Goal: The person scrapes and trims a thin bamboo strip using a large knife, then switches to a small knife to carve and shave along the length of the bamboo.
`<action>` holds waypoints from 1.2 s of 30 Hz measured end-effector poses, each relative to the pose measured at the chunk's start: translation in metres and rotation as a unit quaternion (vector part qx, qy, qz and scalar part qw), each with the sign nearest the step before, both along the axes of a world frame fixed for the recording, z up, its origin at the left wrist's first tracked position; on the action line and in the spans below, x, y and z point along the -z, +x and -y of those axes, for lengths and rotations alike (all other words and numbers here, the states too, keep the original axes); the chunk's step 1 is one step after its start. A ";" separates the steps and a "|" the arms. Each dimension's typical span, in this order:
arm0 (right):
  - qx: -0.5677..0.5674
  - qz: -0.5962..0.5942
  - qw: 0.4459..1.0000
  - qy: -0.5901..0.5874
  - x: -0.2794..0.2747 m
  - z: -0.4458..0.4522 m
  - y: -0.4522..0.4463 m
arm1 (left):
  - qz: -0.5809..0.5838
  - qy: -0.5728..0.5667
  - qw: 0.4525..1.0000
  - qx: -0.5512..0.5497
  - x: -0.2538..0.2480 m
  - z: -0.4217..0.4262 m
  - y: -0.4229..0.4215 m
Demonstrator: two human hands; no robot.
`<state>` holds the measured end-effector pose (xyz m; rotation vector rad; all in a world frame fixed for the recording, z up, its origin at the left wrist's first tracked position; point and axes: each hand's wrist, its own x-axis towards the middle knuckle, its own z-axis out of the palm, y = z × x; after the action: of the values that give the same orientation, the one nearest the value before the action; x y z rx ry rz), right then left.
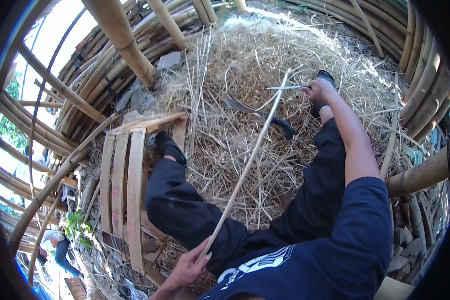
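My left hand (pixel 189 267) is closed around the lower end of a long, thin bamboo strip (pixel 250 160). The strip slants away from me, up and to the right, over my lap and the straw. In my right hand (pixel 319 91), out at arm's length, is a knife (pixel 289 88) with its narrow blade pointing left. The blade crosses the strip close to its far end; whether they touch I cannot tell. Between my feet, a curved blade (pixel 242 106) with a black ribbed handle (pixel 282 126) lies on the straw, partly behind the strip.
Dry shavings and straw (pixel 265 55) cover the ground. A slatted wooden crate (pixel 119 185) stands by my left foot. Bamboo poles (pixel 120 45) rise at the upper left, and more are stacked at the right (pixel 427 92). Another person (pixel 57 245) is in the distance at lower left.
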<state>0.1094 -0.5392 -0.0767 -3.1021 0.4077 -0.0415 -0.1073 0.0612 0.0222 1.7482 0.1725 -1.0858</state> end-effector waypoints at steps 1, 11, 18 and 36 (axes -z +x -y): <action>0.039 0.004 0.999 0.011 -0.002 0.012 -0.004 | 0.021 0.029 0.999 0.009 0.001 -0.007 -0.003; 0.103 -0.053 0.992 0.043 -0.001 -0.013 -0.005 | 0.005 0.009 0.998 0.063 0.019 -0.038 0.007; 0.165 0.055 0.973 0.149 0.027 0.016 0.028 | 0.011 -0.014 0.999 0.041 0.027 -0.029 0.009; 0.152 -0.033 0.853 0.497 0.004 -0.013 0.023 | 0.119 0.078 0.989 0.027 0.036 -0.033 0.014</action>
<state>0.1322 -0.5261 -0.0809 -1.9988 0.6511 0.2070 -0.0936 0.0943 -0.0134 2.0181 0.0634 -0.9119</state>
